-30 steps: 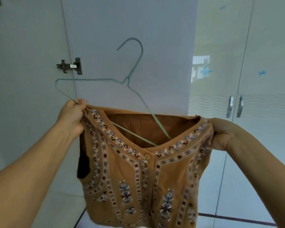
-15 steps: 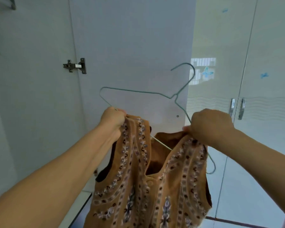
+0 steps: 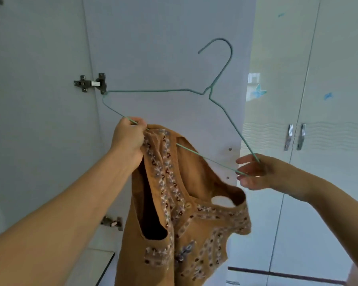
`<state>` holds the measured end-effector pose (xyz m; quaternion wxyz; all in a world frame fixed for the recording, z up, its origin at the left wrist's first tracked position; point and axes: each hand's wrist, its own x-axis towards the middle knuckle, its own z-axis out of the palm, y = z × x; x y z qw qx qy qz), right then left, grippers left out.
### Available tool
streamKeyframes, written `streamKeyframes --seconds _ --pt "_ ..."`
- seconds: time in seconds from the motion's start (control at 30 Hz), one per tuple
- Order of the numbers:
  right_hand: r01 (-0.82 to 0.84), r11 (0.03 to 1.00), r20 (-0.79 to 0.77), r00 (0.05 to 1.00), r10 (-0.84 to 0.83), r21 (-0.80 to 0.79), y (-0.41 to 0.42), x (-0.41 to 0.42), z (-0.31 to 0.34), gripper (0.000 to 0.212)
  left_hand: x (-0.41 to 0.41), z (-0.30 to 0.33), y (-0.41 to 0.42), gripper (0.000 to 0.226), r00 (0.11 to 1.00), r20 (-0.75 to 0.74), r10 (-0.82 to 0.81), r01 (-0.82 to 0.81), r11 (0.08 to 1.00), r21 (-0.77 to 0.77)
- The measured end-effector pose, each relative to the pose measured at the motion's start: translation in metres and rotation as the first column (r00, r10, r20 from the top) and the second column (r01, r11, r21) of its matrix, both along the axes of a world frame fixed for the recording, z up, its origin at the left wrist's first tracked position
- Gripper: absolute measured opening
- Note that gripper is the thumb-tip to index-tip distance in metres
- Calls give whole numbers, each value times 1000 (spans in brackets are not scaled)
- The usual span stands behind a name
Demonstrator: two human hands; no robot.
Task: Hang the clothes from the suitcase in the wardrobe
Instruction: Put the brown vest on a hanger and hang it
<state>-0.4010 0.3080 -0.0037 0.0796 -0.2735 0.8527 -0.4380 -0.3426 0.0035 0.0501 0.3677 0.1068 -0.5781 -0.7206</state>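
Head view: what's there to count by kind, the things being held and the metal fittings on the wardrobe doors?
Wire hangers: 1, green
Embroidered vests: 1, tan
Door hinges: 2, upper and lower
Door handles: 2, and
Total: 6

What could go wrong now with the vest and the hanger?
The vest hangs from one shoulder only, pinched by the left hand against the hanger; the other shoulder droops free and might slide off. The right hand holds the wire's corner loosely, so the hanger may tip.
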Motion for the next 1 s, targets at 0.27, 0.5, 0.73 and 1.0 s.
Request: streamKeyframes --seconds 0.27,0.5,0.73,1.0 --pt "-134 932 -123 988 97 -336 -46 22 12 40 0 6 -9 10 981 138 -135 154 979 -133" --pt "144 765 -372 808 -457 -627 -23 6 26 48 18 19 -47 14 940 164 -300 298 954 38" --pt "421 843 -237 828 -508 -336 34 -18 -5 83 30 38 -79 16 934 92 -344 333 936 116" --pt "258 925 -304 890 -340 -280 -13 19 2 85 32 39 -33 24 827 349 -442 527 824 -206"
